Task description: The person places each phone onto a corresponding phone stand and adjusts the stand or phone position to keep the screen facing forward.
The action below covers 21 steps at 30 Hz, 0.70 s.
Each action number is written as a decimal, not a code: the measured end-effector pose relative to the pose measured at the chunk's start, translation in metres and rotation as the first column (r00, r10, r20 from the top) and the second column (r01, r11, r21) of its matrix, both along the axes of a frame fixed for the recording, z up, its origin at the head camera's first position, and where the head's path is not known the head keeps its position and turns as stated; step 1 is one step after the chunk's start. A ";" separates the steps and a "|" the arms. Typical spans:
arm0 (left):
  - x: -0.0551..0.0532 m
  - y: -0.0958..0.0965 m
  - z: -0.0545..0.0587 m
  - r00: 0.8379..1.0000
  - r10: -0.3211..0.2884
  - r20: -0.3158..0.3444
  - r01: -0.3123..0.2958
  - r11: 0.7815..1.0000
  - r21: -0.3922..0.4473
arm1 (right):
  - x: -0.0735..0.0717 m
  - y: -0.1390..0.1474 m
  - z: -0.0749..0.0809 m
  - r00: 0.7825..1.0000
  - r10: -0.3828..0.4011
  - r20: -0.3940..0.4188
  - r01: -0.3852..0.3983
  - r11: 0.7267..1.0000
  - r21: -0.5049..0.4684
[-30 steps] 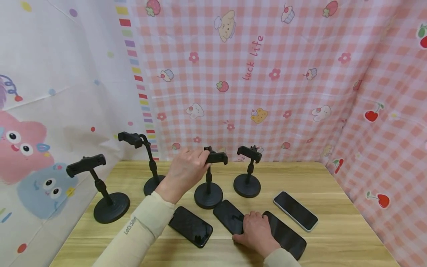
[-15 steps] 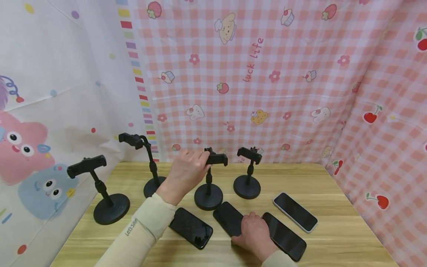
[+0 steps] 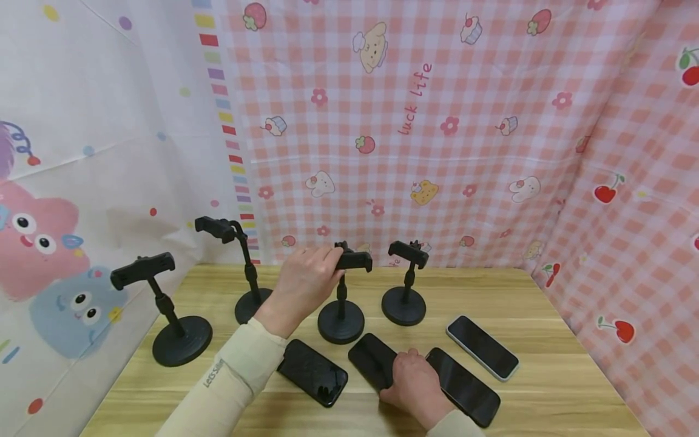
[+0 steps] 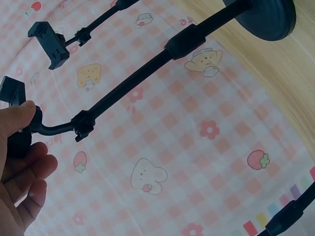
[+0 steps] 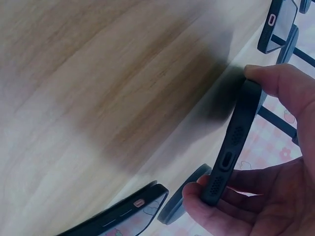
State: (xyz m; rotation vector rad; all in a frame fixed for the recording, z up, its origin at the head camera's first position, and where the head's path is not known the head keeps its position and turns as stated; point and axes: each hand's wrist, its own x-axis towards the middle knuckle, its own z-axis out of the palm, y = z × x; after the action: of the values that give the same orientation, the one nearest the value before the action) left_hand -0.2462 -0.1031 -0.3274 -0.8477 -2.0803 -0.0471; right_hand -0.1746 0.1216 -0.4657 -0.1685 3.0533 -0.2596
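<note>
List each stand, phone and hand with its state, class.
Black round-based leftmost stand: upright, empty.
Black round-based second stand: upright, empty.
Black round-based third stand: upright, gripped near its top.
Black round-based rightmost stand: upright, empty.
Black rectangular left phone: face up, unlit.
Black rectangular middle phone: gripped by its edges.
Black rectangular right phone: face up, unlit.
Black pale-edged phone: face up, unlit.
Left hand: gripping third stand.
Right hand: gripping middle phone.

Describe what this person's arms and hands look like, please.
The left hand and right hand wear no gloves. The left sleeve is cream, with small dark lettering that I can't fully read. The right sleeve is also cream; only its end shows.
</note>
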 end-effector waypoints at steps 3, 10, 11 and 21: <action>0.000 -0.001 -0.001 1.000 -0.010 0.014 0.010 1.000 0.016 | 0.001 0.002 -0.001 1.000 0.005 -0.008 -0.006 1.000 -0.010; -0.001 -0.004 -0.004 0.998 -0.044 0.043 0.041 0.997 0.058 | 0.004 0.003 -0.001 0.997 -0.038 0.069 0.042 0.997 -0.061; -0.001 -0.004 -0.004 0.998 -0.047 0.044 0.044 0.997 0.063 | 0.004 0.003 -0.001 0.995 -0.047 0.082 0.053 0.996 -0.067; -0.002 -0.002 -0.006 0.998 -0.062 0.023 0.060 0.995 0.083 | 0.011 0.002 -0.003 0.994 -0.088 0.071 0.093 0.993 -0.077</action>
State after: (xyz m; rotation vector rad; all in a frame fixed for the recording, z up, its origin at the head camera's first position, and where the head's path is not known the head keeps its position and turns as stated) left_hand -0.2483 -0.1048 -0.3336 -0.8640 -2.0611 -0.1757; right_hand -0.1632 0.1236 -0.4692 -0.0252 2.9889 -0.3857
